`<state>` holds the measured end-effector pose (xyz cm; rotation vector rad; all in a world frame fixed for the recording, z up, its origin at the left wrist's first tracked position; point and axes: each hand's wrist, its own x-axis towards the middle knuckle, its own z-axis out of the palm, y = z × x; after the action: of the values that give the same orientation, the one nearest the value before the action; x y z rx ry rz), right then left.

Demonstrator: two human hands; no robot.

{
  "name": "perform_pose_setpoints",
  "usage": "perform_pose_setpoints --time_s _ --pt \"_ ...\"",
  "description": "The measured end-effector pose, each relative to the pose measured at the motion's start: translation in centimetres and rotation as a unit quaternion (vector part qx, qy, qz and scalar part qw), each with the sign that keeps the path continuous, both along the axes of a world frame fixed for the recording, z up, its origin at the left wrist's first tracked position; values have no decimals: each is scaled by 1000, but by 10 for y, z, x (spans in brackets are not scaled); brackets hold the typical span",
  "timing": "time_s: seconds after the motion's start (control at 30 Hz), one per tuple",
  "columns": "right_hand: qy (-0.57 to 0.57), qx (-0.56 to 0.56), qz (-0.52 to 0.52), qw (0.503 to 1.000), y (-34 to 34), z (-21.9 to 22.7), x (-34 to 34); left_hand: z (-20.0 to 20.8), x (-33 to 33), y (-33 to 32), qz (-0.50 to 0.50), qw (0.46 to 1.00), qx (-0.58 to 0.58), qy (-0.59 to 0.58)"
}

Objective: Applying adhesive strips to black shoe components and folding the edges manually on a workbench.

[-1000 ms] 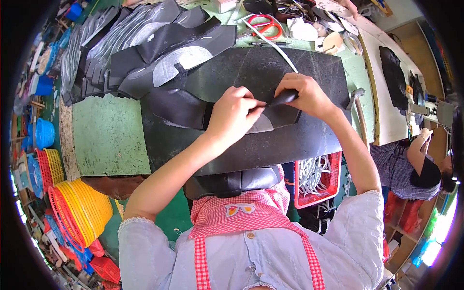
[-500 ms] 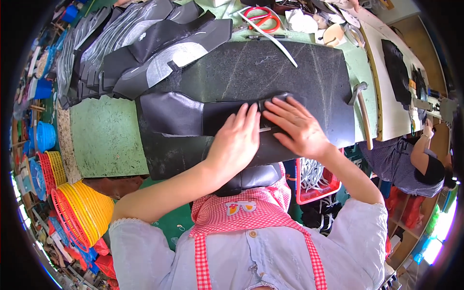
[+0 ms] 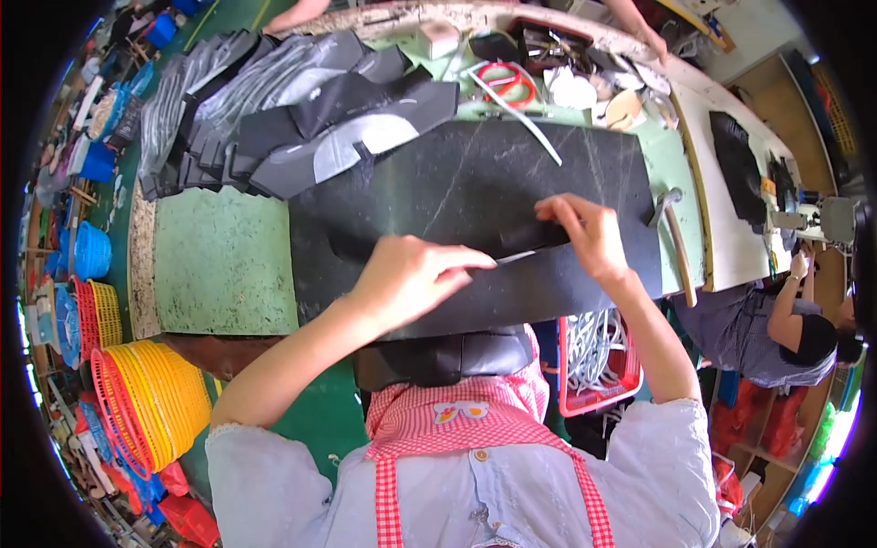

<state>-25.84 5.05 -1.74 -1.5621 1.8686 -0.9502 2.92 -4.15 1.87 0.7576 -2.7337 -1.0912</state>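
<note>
Both our forearms enter from the lower edge, over a red-checked apron [image 3: 457,429]. Our left hand [image 3: 411,279] lies palm down, fingers stretched rightward and pressing flat on a black piece [image 3: 438,251]; it is not closed around anything. Our right hand [image 3: 585,233] is raised a little, fingers bent, pinching the upper edge of the same piece; a thin pale strip [image 3: 516,258] shows between the two hands. We cannot tell whether the strip is a tool or an edge of the material.

The piece is dark, matte and flat, lying on a large black slab [image 3: 493,173] that carries pale scratches. The slab rests on a green tabletop [image 3: 219,265], worn and speckled.

A hammer [image 3: 674,237] lies at the slab's right edge. Beyond the slab, a fan of stacked black cut pieces [image 3: 274,110] covers the far left of the tabletop. A red basket [image 3: 603,361] sits below on the right, yellow baskets [image 3: 151,402] on the floor to the left. Another person [image 3: 786,329] sits at far right.
</note>
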Motion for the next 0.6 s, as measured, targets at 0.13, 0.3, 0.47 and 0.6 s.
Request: perform_pose_setpoints --time_s 0.13,0.3,0.47,0.6 --pt "-11 -7 -42 999 -45 20 -20 3 29 55 -25 844 523 118" --pt "352 -135 -142 915 -124 -38 -41 -33 47 83 -102 991 80 16" --pt "272 -131 -91 949 -152 -39 -35 -9 16 -11 -64 986 -28 155" --pt "225 -26 -16 974 -115 -22 -19 -41 34 -92 135 941 -272 152"
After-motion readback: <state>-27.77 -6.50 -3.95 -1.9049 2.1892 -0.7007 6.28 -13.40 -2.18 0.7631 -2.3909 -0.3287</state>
